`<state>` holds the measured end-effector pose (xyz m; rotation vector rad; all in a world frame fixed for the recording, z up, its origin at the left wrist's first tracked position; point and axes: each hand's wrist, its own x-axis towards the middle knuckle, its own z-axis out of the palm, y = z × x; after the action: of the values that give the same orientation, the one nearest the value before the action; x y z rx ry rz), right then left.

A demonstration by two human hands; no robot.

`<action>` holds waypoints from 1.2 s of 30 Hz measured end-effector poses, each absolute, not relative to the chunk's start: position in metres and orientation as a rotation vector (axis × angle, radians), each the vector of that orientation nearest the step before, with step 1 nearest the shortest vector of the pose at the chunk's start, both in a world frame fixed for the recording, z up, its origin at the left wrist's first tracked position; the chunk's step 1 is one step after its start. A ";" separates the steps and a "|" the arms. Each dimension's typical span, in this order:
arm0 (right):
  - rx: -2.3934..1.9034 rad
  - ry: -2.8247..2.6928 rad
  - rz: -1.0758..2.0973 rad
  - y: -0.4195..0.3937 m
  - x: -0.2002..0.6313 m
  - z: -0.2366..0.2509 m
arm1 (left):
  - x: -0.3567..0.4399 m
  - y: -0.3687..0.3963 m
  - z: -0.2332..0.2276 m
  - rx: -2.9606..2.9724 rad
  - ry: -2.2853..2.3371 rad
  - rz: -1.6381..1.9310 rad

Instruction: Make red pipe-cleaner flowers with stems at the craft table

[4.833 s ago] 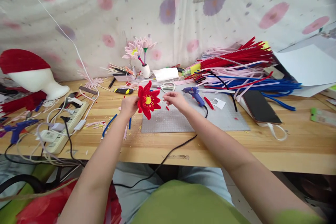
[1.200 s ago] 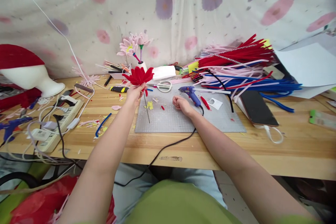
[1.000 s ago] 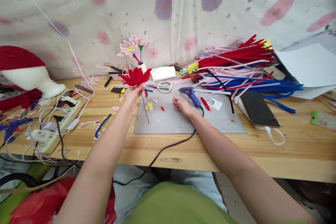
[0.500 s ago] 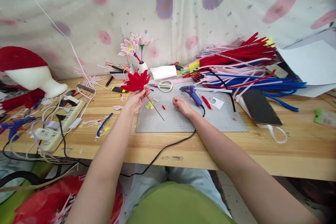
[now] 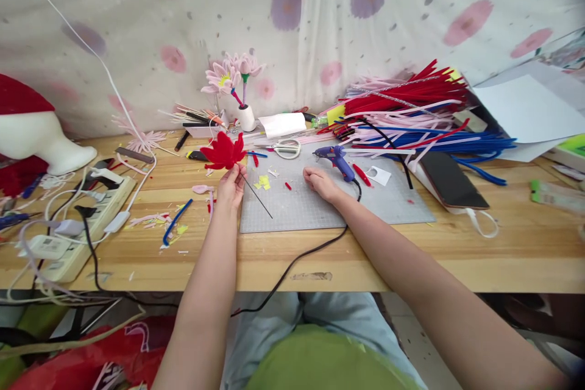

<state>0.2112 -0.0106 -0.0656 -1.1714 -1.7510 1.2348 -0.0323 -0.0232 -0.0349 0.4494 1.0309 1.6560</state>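
- The left hand [image 5: 231, 184] is raised a little above the desk [image 5: 503, 256], and its fingers are pinched around the base of a red flower [image 5: 223, 151] made of fuzzy wire.
- The red flower stands just above the left hand, over the left edge of the grey cutting mat [image 5: 320, 204]; its petals point up and to the left.
- A thin dark stem wire [image 5: 258, 198] goes from the flower base down to the right, over the mat.
- The right hand [image 5: 321, 183] rests on the mat, loosely curled into a fist; I cannot tell if it holds something small.
- A blue glue gun [image 5: 339, 158] lies just behind the right hand, and its black cable [image 5: 292, 262] runs over the front edge of the desk.
- White scissors [image 5: 286, 147] lie at the back edge of the mat, between the two hands.
- A big pile of red, pink and blue fuzzy wires [image 5: 411, 116] lies at the back right.
- A dark phone [image 5: 448, 180] lies to the right of the mat.
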 end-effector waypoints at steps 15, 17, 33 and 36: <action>-1.265 -2.100 0.576 -0.015 0.210 -0.058 | -0.031 -0.032 -0.020 0.133 0.657 1.568; -1.232 -2.112 0.571 -0.016 0.212 -0.058 | -0.033 -0.032 -0.020 0.116 0.610 1.577; -1.797 -1.614 0.216 -0.020 0.282 -0.059 | -0.019 -0.029 -0.025 0.156 0.739 1.595; -1.877 -1.665 0.341 -0.004 0.266 -0.065 | -0.018 -0.028 -0.028 0.170 0.731 1.577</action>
<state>0.2663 -0.0036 -0.0650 -1.8766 -1.6653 0.3412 -0.0184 -0.0284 -0.0285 0.1705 0.7312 1.5773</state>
